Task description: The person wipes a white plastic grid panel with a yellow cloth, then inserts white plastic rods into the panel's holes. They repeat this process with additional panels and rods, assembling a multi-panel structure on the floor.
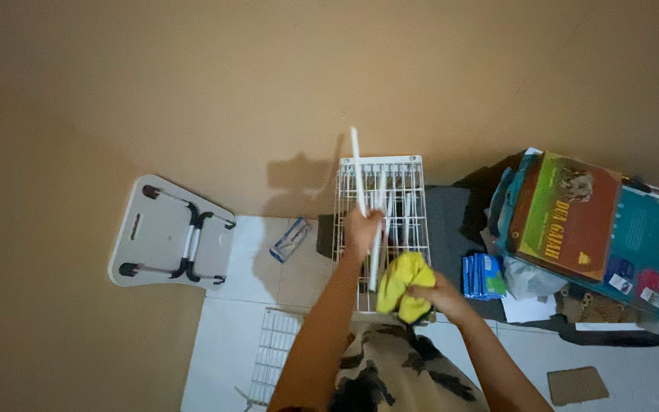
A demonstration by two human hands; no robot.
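Observation:
My left hand point(363, 229) is closed around a white rod point(358, 164) that sticks up past the top of a white wire rack point(413, 172) standing against the tan wall. A second white rod point(376, 263) runs down from the same hand. My right hand point(438, 294) grips a bunched yellow cloth point(402, 282) just below and right of the left hand, in front of the rack's lower part. The cloth touches the lower rod's end.
A folded white lap table point(162, 243) leans against the wall at left. A small clear packet point(290, 239) lies on the white floor. Another wire panel point(272, 355) lies at bottom left. Stacked boxes and books point(596, 229), blue packets point(484, 275) and a cardboard piece point(577, 385) crowd the right.

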